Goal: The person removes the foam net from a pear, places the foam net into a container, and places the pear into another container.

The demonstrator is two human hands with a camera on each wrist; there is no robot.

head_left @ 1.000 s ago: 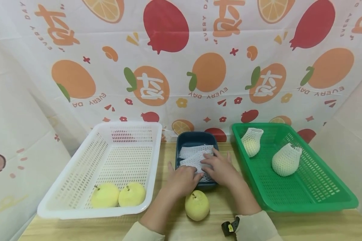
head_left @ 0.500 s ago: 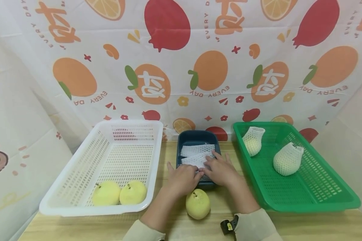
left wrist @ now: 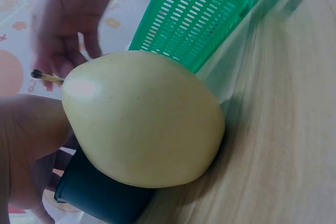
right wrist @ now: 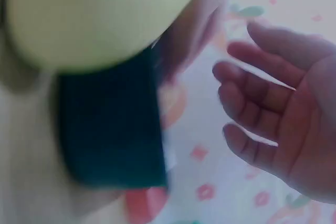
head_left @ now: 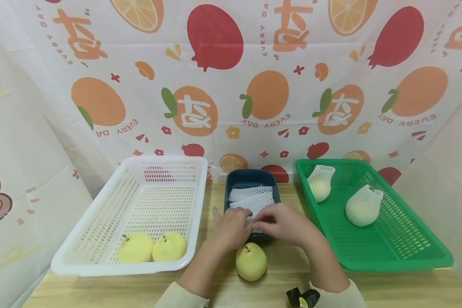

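Foam nets point(head_left: 254, 197) in the dark tray point(head_left: 249, 179), near ends hidden.
My right hand point(head_left: 286, 223) curves loosely; whether my left hand point(head_left: 231, 227) pinches a net, I can't tell. The pear point(head_left: 251, 263) before the tray partly blocks both wrist views.

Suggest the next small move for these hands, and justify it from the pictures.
Probably lift one foam net from the blue tray: the left hand and right hand are at its near end, the pear in front is bare, and two netted pears lie in the green basket.
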